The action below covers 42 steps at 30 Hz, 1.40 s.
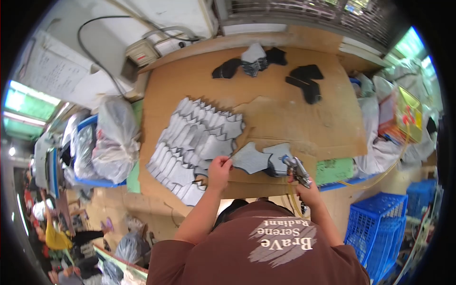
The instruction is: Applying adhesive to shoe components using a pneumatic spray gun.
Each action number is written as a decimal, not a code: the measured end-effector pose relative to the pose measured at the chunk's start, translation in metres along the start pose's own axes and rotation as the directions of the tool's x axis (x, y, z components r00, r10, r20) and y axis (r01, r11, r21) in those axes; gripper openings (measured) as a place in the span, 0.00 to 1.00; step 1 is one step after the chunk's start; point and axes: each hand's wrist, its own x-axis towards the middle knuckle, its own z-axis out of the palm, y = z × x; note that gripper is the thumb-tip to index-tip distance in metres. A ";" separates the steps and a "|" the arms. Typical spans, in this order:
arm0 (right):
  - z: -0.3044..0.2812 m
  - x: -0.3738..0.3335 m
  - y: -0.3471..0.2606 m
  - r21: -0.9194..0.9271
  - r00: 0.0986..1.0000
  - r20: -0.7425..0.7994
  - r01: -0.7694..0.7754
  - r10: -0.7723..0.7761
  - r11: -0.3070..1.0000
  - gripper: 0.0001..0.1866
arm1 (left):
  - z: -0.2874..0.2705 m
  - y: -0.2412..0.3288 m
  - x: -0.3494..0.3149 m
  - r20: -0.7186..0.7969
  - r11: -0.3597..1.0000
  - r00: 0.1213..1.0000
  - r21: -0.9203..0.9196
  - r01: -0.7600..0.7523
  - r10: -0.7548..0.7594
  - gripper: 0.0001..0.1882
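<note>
My left hand (220, 171) nearly closed, fingertips at corner of grey piece (251, 158) just rightward; pinch unclear. Piece probably light, bendy: take by edge. My right hand (308, 191) wrapped round spray gun (299, 172), likely heavier, rigid: grip handle.

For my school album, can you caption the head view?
Left hand at a grey piece, right hand holding a spray gun, rows of pieces on cardboard.
</note>
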 end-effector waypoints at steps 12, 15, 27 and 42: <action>0.007 0.010 -0.012 -0.112 0.991 0.083 -0.096 0.105 0.989 0.17 | -0.209 -0.083 -0.029 -0.546 0.986 0.833 0.069 0.151 -0.090 0.08; 0.004 0.013 -0.001 -0.077 0.993 0.116 0.030 -0.021 0.997 0.18 | -0.217 -0.096 -0.017 -0.579 0.960 0.815 0.212 0.184 -0.028 0.11; 0.010 0.010 0.001 -0.057 0.996 0.084 0.046 -0.041 0.997 0.11 | -0.002 -0.012 0.008 0.237 0.627 0.799 0.514 -0.586 0.553 0.09; 0.013 0.017 -0.002 0.034 0.997 0.075 0.015 -0.017 0.999 0.10 | 0.084 -0.004 0.031 0.410 0.672 0.786 0.417 -0.613 0.463 0.09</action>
